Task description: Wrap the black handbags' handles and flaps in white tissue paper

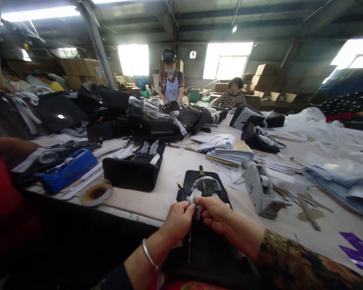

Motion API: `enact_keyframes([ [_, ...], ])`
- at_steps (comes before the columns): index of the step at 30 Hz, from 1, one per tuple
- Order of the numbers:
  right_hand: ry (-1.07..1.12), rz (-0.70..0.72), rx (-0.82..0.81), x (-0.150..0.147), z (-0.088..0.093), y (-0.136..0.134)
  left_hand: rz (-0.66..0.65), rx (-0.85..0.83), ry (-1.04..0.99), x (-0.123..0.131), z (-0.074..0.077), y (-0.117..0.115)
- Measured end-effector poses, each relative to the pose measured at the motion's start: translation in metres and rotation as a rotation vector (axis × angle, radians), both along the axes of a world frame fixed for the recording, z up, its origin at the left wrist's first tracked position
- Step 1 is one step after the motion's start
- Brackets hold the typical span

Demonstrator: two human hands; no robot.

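Note:
A black backpack [211, 245] with gold zips lies before me, its lower part toward my lap and its top on the table edge. Clear plastic wrap [206, 183] covers its curved carry handle. My left hand [179, 217] pinches the whitish wrapping at the handle's near end, with a silver bangle on the wrist. From the other side, the thumb and fingers of my right hand [213, 212] close on the same bit of wrapping, touching the left fingertips. What exactly lies under the fingertips is hidden.
At left are a black handbag [130, 173], a blue tape dispenser [69, 169] and a round dish [96, 192] with a brown stain. A grey tape dispenser [260, 189] and paper stacks [230, 151] stand right. Black bags [151, 127] pile up behind; several people work around the table.

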State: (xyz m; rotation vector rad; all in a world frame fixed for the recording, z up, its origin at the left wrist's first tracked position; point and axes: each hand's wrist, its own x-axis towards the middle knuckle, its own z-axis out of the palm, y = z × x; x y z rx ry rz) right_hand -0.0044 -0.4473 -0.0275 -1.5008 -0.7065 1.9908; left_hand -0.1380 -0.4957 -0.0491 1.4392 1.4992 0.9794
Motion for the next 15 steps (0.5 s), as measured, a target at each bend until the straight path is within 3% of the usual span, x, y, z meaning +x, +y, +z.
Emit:
enact_keyframes([
  [5, -0.024, 0.025, 0.14, 0.003, -0.008, -0.004, -0.076, 0.174, 0.224, -0.012, 0.005, -0.007],
  [7, -0.036, 0.04, 0.172, 0.006, -0.01, -0.005, 0.007, 0.228, 0.317, -0.028, 0.006, -0.009],
  [10, -0.034, 0.059, 0.182, 0.01, -0.011, -0.006, 0.162, 0.119, 0.431, -0.052, 0.0, -0.014],
  [15, -0.035, 0.08, 0.173, 0.007, -0.011, -0.007, 0.171, -0.101, 0.414, -0.059, -0.029, -0.024],
])
